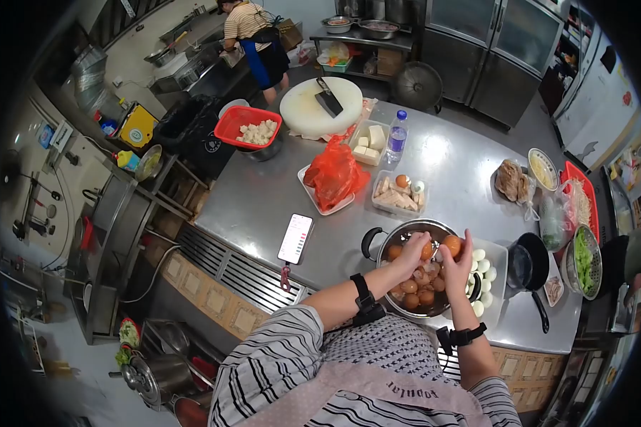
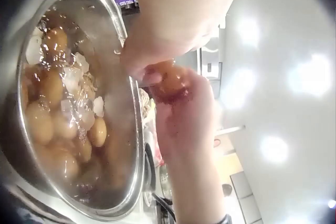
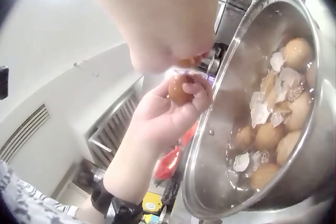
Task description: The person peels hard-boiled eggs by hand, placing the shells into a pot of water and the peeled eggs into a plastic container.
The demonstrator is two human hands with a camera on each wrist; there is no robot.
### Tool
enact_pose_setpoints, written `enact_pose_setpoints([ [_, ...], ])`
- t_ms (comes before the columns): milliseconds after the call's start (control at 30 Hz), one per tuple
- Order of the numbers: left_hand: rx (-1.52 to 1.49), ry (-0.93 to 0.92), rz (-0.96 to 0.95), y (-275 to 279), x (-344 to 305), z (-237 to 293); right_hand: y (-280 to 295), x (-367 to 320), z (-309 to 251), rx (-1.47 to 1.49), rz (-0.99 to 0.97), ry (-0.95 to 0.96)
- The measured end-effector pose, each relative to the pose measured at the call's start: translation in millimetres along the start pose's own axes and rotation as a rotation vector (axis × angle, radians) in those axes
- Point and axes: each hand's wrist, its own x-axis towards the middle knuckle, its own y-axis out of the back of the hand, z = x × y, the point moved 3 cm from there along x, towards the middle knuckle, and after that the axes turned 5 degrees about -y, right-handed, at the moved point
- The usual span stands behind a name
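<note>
Both hands are raised over a steel pot (image 1: 404, 233). Curled fingers of the left hand (image 1: 410, 256) (image 3: 167, 109) grip a brown egg (image 1: 426, 250) (image 3: 180, 89). Beside it, the right hand (image 1: 459, 267) (image 2: 185, 109) holds another brown egg (image 1: 451, 245) (image 2: 171, 81) between fingers and thumb. Inside the pot, brown eggs (image 2: 51, 88) (image 3: 270, 136) lie in water with white shell pieces (image 2: 72, 79) (image 3: 260, 109) among them. Several peeled white eggs (image 1: 486, 265) rest in a white tray (image 1: 499, 252) right of the pot.
Behind the pot stands a container of pale pieces (image 1: 399, 198) with an egg on top. A phone (image 1: 295, 238) and a red bag (image 1: 332, 174) are to the left, a black pan (image 1: 528, 262) to the right. A knife (image 1: 328, 98) lies on a round board (image 1: 299, 107); another person (image 1: 253, 43) stands beyond.
</note>
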Motion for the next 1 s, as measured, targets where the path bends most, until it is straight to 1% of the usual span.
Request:
enact_pose_setpoints([
  [33, -0.021, -0.008, 0.003, 0, 0, 0, -3, 0, 0, -0.148, -0.031, 0.134],
  [67, -0.064, -0.033, -0.064, -7, 1, -2, -6, -2, 1, -0.297, -0.065, 0.262],
  [100, -0.078, -0.015, -0.04, -6, 1, -3, -9, -4, 1, -0.444, -0.098, 0.391],
  [133, -0.09, 0.0, -0.018, -3, 3, -4, -8, -1, 5, -0.319, -0.163, 0.229],
  [200, -0.119, 0.01, 0.043, 2, 6, -5, -1, -2, 3, -0.198, 0.008, 0.172],
  [233, -0.079, 0.003, 0.022, 0, 5, -1, 2, -3, 3, -0.136, 0.093, 0.144],
  [300, -0.003, 0.0, -0.014, -6, -1, -1, -13, -11, 3, -0.338, -0.096, 0.303],
  [367, -0.019, -0.014, -0.004, -9, -6, 1, -8, -6, 1, -0.244, 0.011, 0.288],
  [400, -0.007, -0.041, -0.006, -12, -7, 4, -2, -6, 1, -0.271, 0.098, 0.206],
  [433, 0.005, -0.064, -0.007, -13, -9, 6, -5, -4, -1, -0.295, 0.038, 0.245],
  [500, -0.055, -0.03, -0.04, -2, -4, -8, -9, -7, -1, -0.343, -0.081, 0.309],
  [533, -0.083, -0.017, -0.061, -2, -3, -7, -9, -8, 0, -0.342, -0.081, 0.338],
  [633, -0.081, -0.052, -0.008, -4, -1, -6, -12, -8, -1, -0.342, -0.084, 0.432],
  [667, -0.09, -0.046, 0.003, -4, -5, -8, -22, -15, -2, -0.442, -0.132, 0.451],
  [733, -0.106, -0.042, 0.018, -4, -6, -7, -16, -15, -5, -0.388, -0.01, 0.403],
  [767, -0.065, -0.063, 0.007, -4, -2, -5, -13, -12, -7, -0.361, 0.051, 0.384],
  [833, 0.015, -0.087, -0.009, 2, 0, -11, -20, -15, -9, -0.494, -0.157, 0.508],
  [867, -0.047, -0.047, -0.013, 8, 1, -14, -16, -13, -6, -0.345, -0.153, 0.372],
  [900, -0.004, -0.041, 0.027, 13, 2, -17, -11, -9, -2, -0.195, -0.145, 0.242],
  [933, 0.039, -0.04, 0.064, 15, 1, -12, -6, -5, 15, -0.098, 0.0, 0.097],
  [967, 0.081, -0.038, 0.104, 16, 0, -11, -9, -3, 14, -0.205, -0.089, 0.19],
  [1000, 0.239, -0.177, -0.029, 32, 18, -35, -12, -4, 15, -0.312, -0.181, 0.275],
])
